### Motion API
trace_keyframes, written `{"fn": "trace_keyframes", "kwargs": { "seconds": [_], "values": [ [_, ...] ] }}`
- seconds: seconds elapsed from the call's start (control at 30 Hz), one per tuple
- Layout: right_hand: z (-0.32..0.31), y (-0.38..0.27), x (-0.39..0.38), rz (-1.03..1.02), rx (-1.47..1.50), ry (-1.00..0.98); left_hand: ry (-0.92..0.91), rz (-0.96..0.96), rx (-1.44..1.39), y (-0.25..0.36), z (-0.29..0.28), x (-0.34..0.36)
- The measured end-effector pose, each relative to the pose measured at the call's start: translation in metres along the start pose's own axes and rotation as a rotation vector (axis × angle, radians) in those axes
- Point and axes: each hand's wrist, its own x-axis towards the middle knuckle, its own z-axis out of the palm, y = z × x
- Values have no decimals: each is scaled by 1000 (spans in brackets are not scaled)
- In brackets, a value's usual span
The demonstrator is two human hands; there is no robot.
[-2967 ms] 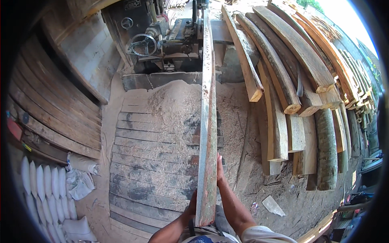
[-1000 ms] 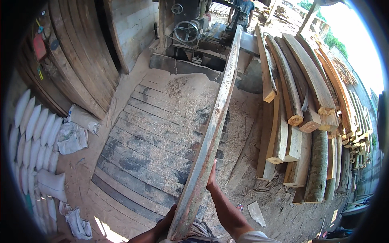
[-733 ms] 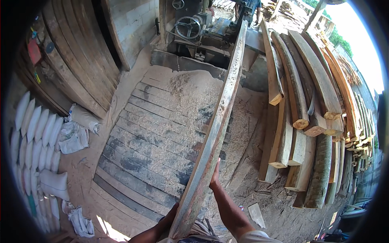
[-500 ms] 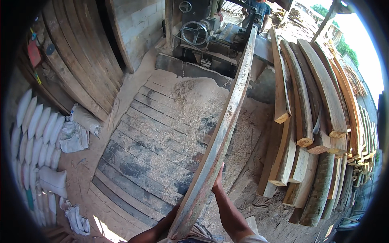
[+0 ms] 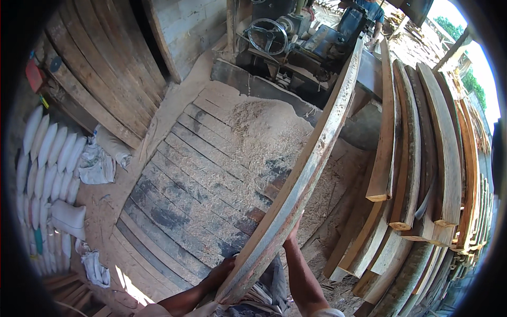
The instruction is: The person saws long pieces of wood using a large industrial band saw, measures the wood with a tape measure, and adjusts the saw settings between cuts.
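A long, squared wooden beam (image 5: pixel 306 169) with rough, bark-streaked sides slants from my body up to the machine at the far side. My left hand (image 5: pixel 225 268) grips its left side near the close end, its fingers partly hidden by the wood. A little farther along, my right hand (image 5: pixel 293 232) holds the right side, and its fingers go out of sight at the beam. The far end rests at the sawmill machine (image 5: pixel 311 45), which has a spoked handwheel (image 5: pixel 268 37). Another person (image 5: pixel 376 16) stands behind the machine, beside that end.
Slatted floor planks (image 5: pixel 174 179) lie under scattered sawdust (image 5: pixel 269 119). Stacked timber beams (image 5: pixel 404 142) stand close on my right. Filled white sacks (image 5: pixel 50 153) are piled at the left, near wide boards (image 5: pixel 105 63) leaning on the wall. A low metal barrier (image 5: pixel 253 87) fronts the machine.
The view has shifted, so the machine and timber stack appear farther right. My left hand now shows more clearly against the beam's left side. Both hands remain on the beam.
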Motion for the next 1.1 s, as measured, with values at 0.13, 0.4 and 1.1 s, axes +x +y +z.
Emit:
{"fn": "trace_keyframes", "kwargs": {
  "seconds": [0.13, 0.4, 1.1],
  "values": [
    [-7, -35, 44, -8, -66, 16, -22, 159, -227, 86, 27, -13],
    [10, -114, 132, 31, 10, 37, 106, 161, 569, 250, 64, 35],
    [49, -343, 419, 0, -33, 81, 153, 246, 538, 485, 92, 306]
  ]
}}
